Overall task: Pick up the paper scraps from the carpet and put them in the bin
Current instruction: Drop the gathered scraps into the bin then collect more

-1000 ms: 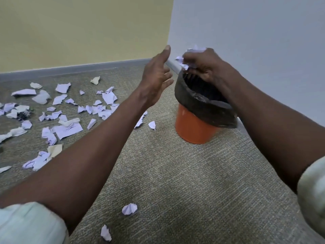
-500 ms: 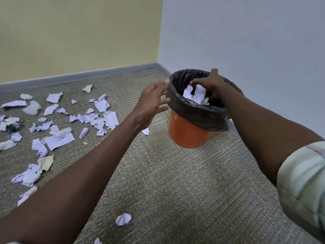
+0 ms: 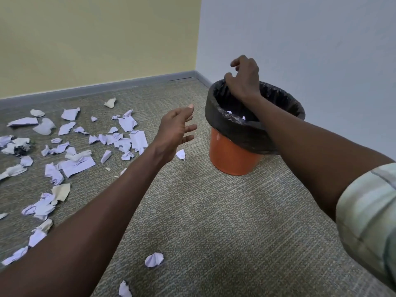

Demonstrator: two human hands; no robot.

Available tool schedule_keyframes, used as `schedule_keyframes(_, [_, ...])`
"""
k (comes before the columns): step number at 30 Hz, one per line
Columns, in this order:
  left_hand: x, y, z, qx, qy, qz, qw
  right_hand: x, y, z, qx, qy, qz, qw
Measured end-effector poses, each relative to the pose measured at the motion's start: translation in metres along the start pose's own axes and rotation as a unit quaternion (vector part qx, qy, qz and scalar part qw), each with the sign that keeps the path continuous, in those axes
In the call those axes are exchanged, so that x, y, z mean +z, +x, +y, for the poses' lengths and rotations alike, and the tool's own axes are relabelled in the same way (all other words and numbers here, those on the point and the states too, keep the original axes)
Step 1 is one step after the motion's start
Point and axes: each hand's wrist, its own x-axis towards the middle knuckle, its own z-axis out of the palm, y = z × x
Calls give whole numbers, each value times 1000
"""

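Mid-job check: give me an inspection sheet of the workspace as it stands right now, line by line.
Surface: grey-green carpet, no spill seen.
Job's things: orange bin with black liner, upright by the grey wall; white scraps visible inside. Many paper scraps lie left of the bin; single scraps nearer the camera.
Clutter: a small dark clump among the far-left scraps, unclear what.
Hands: left hand open, empty, beside the bin; right hand over the bin, fingers loose, empty.
Cables: nothing seen.
Surroundings: yellow wall, grey wall, grey skirting.
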Motion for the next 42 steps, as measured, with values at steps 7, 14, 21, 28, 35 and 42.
schedule_keyframes(7, [-50,-8,-40,-19,111,44,993,59,-53,-51,-195,11,-129,972])
schedule_keyframes(14, [-146,-51,-119,-30,354,96,930,128,-176,-89,-299,-27,-518,801])
schedule_keyframes(21, [-210,-110,-150,-101,533,-105,833,151,-297,-94,-379,-19,-693,614])
schedule_keyframes(28, [-248,-140,-165,-48,626,-21,778,162,-340,-92,-494,-108,-695,512])
schedule_keyframes(35, [-294,-170,-175,-19,647,263,715,159,-356,-126,-498,2,-716,490])
schedule_keyframes(42, [-312,-181,-183,-222,539,365,726,175,-381,-122,-564,-12,-687,457])
